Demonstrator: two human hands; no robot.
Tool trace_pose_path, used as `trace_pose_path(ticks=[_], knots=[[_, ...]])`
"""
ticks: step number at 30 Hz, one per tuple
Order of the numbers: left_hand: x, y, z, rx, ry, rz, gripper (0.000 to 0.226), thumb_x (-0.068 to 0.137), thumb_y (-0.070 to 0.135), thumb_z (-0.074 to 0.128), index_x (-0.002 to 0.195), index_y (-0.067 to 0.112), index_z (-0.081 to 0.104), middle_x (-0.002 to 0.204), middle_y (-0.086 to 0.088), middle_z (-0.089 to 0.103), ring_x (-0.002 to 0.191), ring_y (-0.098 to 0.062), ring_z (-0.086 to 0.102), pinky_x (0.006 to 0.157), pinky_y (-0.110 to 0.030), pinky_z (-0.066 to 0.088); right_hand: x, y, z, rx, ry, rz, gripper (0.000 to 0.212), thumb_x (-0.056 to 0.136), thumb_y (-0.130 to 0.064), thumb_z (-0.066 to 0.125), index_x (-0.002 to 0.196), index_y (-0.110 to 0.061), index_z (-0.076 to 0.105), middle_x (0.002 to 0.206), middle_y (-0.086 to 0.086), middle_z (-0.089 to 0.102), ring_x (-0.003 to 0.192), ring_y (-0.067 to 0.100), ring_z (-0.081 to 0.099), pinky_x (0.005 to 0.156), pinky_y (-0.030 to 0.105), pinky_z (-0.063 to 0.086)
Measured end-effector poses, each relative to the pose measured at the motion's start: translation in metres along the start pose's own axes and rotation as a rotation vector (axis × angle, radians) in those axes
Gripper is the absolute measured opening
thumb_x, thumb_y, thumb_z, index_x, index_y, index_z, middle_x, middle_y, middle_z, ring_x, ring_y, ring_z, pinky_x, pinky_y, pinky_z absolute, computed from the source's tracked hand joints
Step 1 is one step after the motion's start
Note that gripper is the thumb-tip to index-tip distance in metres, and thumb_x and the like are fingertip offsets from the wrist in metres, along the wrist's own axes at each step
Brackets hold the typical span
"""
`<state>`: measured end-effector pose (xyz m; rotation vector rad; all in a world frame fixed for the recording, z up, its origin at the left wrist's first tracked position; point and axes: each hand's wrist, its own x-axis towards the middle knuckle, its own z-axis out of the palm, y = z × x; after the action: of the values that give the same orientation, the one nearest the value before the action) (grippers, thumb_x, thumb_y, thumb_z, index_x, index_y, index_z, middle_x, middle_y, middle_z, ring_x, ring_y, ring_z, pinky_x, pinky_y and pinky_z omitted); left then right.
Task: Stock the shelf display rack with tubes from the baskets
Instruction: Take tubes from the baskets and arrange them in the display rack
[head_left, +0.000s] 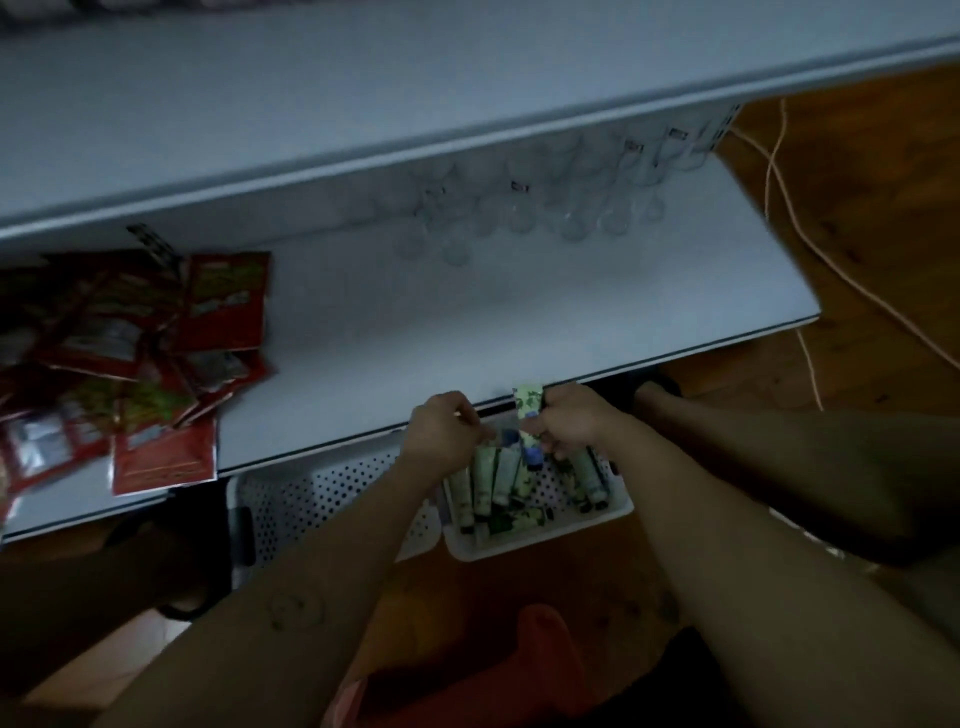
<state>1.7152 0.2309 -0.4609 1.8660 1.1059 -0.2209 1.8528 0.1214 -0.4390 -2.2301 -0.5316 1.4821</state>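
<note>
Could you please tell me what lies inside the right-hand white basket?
Pale green, dark-capped tubes lie in the white perforated plastic basket; left hand and right hand hide its far end.

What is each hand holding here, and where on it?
The right hand grips a floral tube round its middle, crimped end up. The left hand, over the basket, cannot be told.

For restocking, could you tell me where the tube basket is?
Head view, lower centre: the basket sits partly under the shelf edge, right of a second basket.
</note>
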Motion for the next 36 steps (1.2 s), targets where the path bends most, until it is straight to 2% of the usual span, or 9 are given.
trace_pose_path(ticks=[5, 8, 11, 15, 21, 24, 26, 29, 36], knots=[[-0.035, 0.009, -0.05, 0.023, 0.065, 0.1, 0.023, 0.082, 0.023, 0.075, 0.096, 0.009, 0.063, 0.089, -0.007, 0.066, 0.058, -0.006, 0.056, 0.045, -0.015, 0.043, -0.041, -0.045, 0.006, -0.059, 0.066, -0.182, 0.02, 0.091, -0.024, 0.063, 0.09, -0.005, 0.059, 0.082, 0.013, 0.066, 0.068, 0.019, 0.064, 0.06, 0.03, 0.055], [-0.055, 0.02, -0.081, -0.014, 0.117, 0.111, 0.02, 0.086, 0.024, 0.071, 0.097, 0.009, 0.063, 0.087, -0.002, 0.06, 0.063, -0.003, 0.051, 0.044, -0.009, 0.039, -0.062, -0.062, 0.006, -0.119, 0.077, -0.26, 0.022, 0.091, -0.024, 0.064, 0.094, -0.003, 0.06, 0.081, 0.013, 0.066, 0.066, 0.019, 0.064, 0.064, 0.033, 0.055], [-0.076, 0.039, -0.112, -0.004, 0.18, 0.161, 0.015, 0.088, 0.024, 0.068, 0.095, 0.011, 0.064, 0.089, -0.001, 0.056, 0.072, -0.012, 0.051, 0.057, -0.023, 0.043, -0.086, -0.083, 0.004, -0.156, 0.122, -0.372, 0.019, 0.091, -0.024, 0.064, 0.09, -0.005, 0.059, 0.077, 0.01, 0.065, 0.066, 0.019, 0.064, 0.066, 0.036, 0.056], [-0.11, 0.073, -0.149, 0.004, 0.254, 0.298, 0.017, 0.088, 0.032, 0.067, 0.081, 0.017, 0.064, 0.076, 0.003, 0.058, 0.065, -0.008, 0.05, 0.05, -0.023, 0.038, -0.121, -0.117, -0.001, -0.187, 0.264, -0.553, 0.03, 0.088, -0.03, 0.066, 0.096, -0.001, 0.064, 0.086, 0.017, 0.069, 0.077, 0.029, 0.065, 0.068, 0.043, 0.054], [-0.158, 0.124, -0.207, -0.118, 0.498, 0.461, 0.031, 0.084, 0.037, 0.071, 0.086, 0.008, 0.061, 0.072, -0.008, 0.068, 0.06, -0.019, 0.065, 0.047, -0.028, 0.051, -0.183, -0.18, -0.014, -0.292, 0.43, -0.83, 0.021, 0.083, -0.031, 0.071, 0.093, -0.014, 0.063, 0.084, 0.0, 0.067, 0.074, 0.016, 0.061, 0.06, 0.027, 0.046], [-0.175, 0.145, -0.235, -0.154, 0.482, 0.517, 0.034, 0.079, 0.032, 0.077, 0.093, 0.006, 0.06, 0.08, -0.01, 0.069, 0.065, -0.018, 0.068, 0.056, -0.028, 0.057, -0.203, -0.205, -0.021, -0.261, 0.545, -0.902, 0.014, 0.078, -0.028, 0.074, 0.077, -0.021, 0.062, 0.07, -0.005, 0.067, 0.058, 0.008, 0.06, 0.044, 0.014, 0.038], [-0.183, 0.156, -0.252, -0.063, 0.463, 0.528, 0.035, 0.074, 0.026, 0.082, 0.095, 0.007, 0.062, 0.084, -0.009, 0.069, 0.076, -0.021, 0.069, 0.069, -0.039, 0.059, -0.211, -0.219, -0.027, -0.197, 0.583, -0.958, 0.009, 0.079, -0.025, 0.072, 0.079, -0.02, 0.064, 0.068, -0.004, 0.067, 0.058, 0.008, 0.061, 0.042, 0.011, 0.037], [-0.191, 0.168, -0.273, 0.009, 0.488, 0.56, 0.027, 0.076, 0.019, 0.081, 0.093, 0.008, 0.063, 0.084, -0.008, 0.069, 0.076, -0.02, 0.066, 0.067, -0.036, 0.058, -0.225, -0.239, -0.035, -0.141, 0.523, -1.026, 0.006, 0.082, -0.019, 0.072, 0.082, -0.018, 0.066, 0.07, 0.0, 0.067, 0.052, -0.004, 0.057, 0.043, 0.008, 0.038], [-0.179, 0.187, -0.304, 0.154, 0.695, 0.59, 0.04, 0.082, 0.021, 0.075, 0.114, 0.006, 0.057, 0.099, -0.008, 0.063, 0.084, -0.023, 0.058, 0.069, -0.033, 0.046, -0.22, -0.28, -0.077, -0.09, 0.645, -0.984, 0.041, 0.08, -0.033, 0.076, 0.063, -0.011, 0.045, 0.058, 0.004, 0.046, 0.055, 0.017, 0.042, 0.056, 0.029, 0.036]])
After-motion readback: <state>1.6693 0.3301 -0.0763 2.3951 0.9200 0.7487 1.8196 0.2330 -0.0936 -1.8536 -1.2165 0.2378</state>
